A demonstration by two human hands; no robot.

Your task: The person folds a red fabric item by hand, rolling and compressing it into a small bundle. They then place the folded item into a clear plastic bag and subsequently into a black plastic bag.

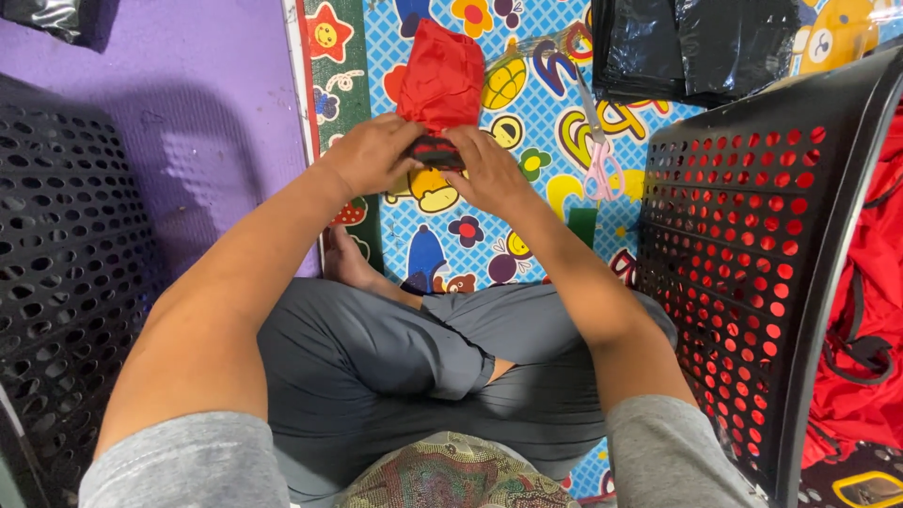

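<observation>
A folded red garment (442, 75) with a black band at its near end lies on a colourful cartoon-print mat (527, 235) in front of me. My left hand (372, 155) grips the near left edge of the garment at the black band. My right hand (489, 169) presses on the near right edge of the same band. Both hands meet over the band, and part of it is hidden under my fingers. I sit cross-legged in grey trousers.
A black perforated basket (752, 263) stands at the right with red fabric (875, 282) inside. Another black perforated basket (66, 273) is at the left on a purple mat (188, 94). Pink-handled scissors (597, 155) and a stack of black plastic bags (696, 47) lie beyond.
</observation>
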